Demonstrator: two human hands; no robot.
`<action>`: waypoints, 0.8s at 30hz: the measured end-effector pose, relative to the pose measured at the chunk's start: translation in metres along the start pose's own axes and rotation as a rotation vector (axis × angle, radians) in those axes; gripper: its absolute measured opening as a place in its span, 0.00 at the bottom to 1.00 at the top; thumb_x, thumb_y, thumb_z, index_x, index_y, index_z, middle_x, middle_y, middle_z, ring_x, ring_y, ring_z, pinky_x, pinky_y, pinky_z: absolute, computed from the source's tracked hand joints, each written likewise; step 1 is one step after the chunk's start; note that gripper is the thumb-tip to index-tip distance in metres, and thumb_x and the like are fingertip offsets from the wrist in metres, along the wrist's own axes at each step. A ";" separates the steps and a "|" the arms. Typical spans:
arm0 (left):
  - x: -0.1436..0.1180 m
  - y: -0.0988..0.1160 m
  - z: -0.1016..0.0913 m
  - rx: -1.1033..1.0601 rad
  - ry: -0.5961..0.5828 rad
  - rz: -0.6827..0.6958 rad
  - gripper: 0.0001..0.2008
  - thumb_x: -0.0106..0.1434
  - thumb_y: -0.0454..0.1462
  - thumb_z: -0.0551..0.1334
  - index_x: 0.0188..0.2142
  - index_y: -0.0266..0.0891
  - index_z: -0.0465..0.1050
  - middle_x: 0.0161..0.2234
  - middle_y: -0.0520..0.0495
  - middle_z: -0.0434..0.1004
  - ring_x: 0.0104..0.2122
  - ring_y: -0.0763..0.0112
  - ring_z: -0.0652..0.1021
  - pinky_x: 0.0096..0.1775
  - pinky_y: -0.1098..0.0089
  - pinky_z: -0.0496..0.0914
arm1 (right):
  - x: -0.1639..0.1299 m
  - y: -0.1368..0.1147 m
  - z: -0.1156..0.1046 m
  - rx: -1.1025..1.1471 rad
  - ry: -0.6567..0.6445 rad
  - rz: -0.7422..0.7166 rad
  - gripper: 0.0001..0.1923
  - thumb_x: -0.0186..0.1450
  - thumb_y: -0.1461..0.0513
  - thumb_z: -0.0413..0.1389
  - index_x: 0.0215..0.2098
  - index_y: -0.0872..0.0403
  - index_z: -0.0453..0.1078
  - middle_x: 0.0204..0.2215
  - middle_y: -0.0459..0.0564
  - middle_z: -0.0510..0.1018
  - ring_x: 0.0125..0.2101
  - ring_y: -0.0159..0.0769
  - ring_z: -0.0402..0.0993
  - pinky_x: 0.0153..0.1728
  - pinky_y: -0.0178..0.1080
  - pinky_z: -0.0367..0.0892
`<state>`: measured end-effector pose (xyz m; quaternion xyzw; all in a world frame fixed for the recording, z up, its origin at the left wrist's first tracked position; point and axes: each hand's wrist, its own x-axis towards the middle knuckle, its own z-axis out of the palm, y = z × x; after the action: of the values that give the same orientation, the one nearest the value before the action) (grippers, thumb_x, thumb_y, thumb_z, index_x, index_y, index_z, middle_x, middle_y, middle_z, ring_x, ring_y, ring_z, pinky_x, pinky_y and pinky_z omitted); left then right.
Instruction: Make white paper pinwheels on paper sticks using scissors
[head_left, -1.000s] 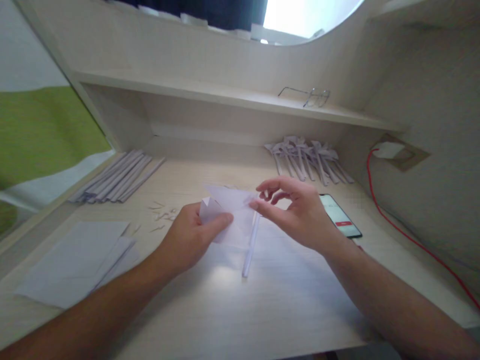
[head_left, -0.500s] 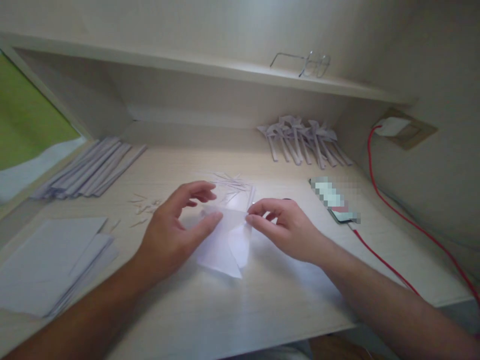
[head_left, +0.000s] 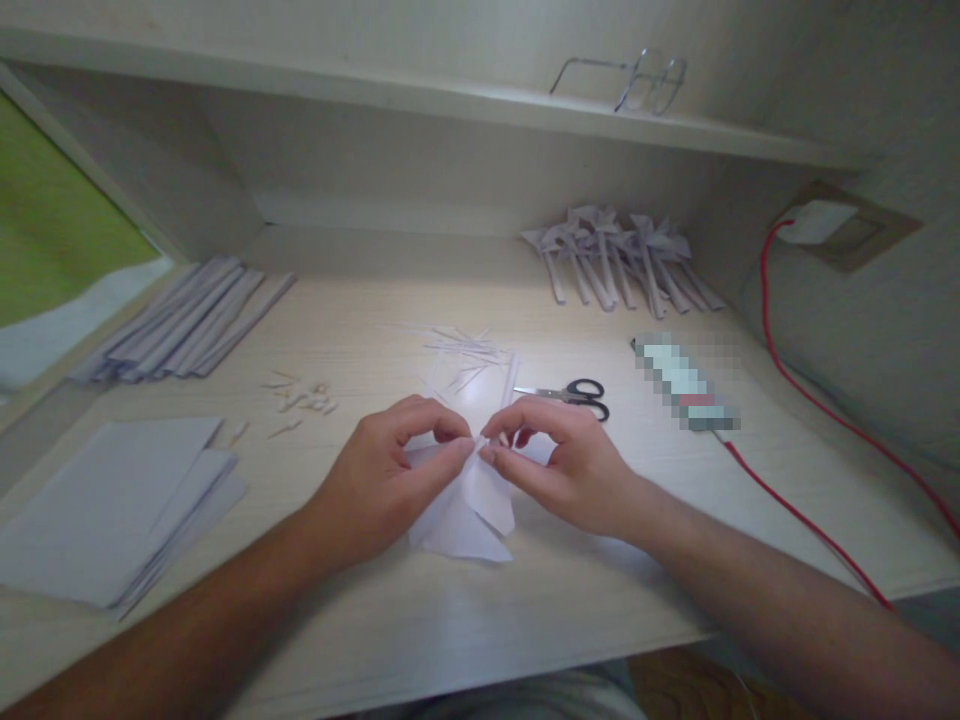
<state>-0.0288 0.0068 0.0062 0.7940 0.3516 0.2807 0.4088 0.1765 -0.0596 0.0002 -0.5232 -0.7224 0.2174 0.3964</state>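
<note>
A white paper pinwheel head [head_left: 469,515], cut into loose flaps, is held just above the desk. My left hand [head_left: 397,460] pinches it near its centre between thumb and fingers. From the other side my right hand [head_left: 566,460] pinches the same spot, its fingertips almost touching the left ones. What lies between the fingertips is too small to make out. Beyond my hands are thin paper strips [head_left: 469,350], and black-handled scissors [head_left: 585,393] lie just behind my right hand.
Finished paper pinwheels [head_left: 611,255] lie at the back right, rolled paper sticks [head_left: 184,325] at the back left. Paper sheets [head_left: 112,510] and small pale pieces [head_left: 300,398] are on the left. A phone [head_left: 686,385] with a red cable [head_left: 802,535] lies right; glasses [head_left: 649,82] rest on the shelf.
My left hand has moved right and closed on the paper's centre beside my right fingertips. The paper's flaps have shifted and gathered. The view has tilted slightly, and the scissors now show.
</note>
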 end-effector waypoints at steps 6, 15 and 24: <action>0.001 0.004 0.002 -0.049 0.002 -0.031 0.06 0.63 0.39 0.64 0.31 0.44 0.79 0.31 0.52 0.82 0.33 0.66 0.79 0.36 0.68 0.70 | -0.006 0.006 0.006 -0.143 0.123 -0.181 0.03 0.69 0.63 0.59 0.38 0.52 0.76 0.33 0.50 0.82 0.35 0.37 0.77 0.39 0.41 0.70; 0.000 0.000 0.004 -0.037 0.012 0.015 0.04 0.64 0.38 0.64 0.34 0.44 0.79 0.34 0.51 0.81 0.37 0.65 0.79 0.40 0.66 0.71 | -0.004 0.001 0.005 -0.030 0.085 -0.109 0.04 0.68 0.65 0.59 0.35 0.52 0.74 0.30 0.45 0.80 0.31 0.33 0.74 0.36 0.38 0.68; -0.001 0.000 0.000 0.121 0.033 0.302 0.06 0.62 0.31 0.63 0.32 0.42 0.77 0.30 0.50 0.77 0.36 0.65 0.75 0.40 0.64 0.67 | -0.004 -0.001 0.013 0.102 0.029 0.003 0.04 0.67 0.66 0.59 0.33 0.53 0.75 0.29 0.44 0.80 0.30 0.31 0.73 0.34 0.35 0.68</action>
<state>-0.0295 0.0058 0.0064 0.8562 0.2512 0.3304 0.3077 0.1661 -0.0627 -0.0079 -0.5064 -0.7038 0.2472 0.4327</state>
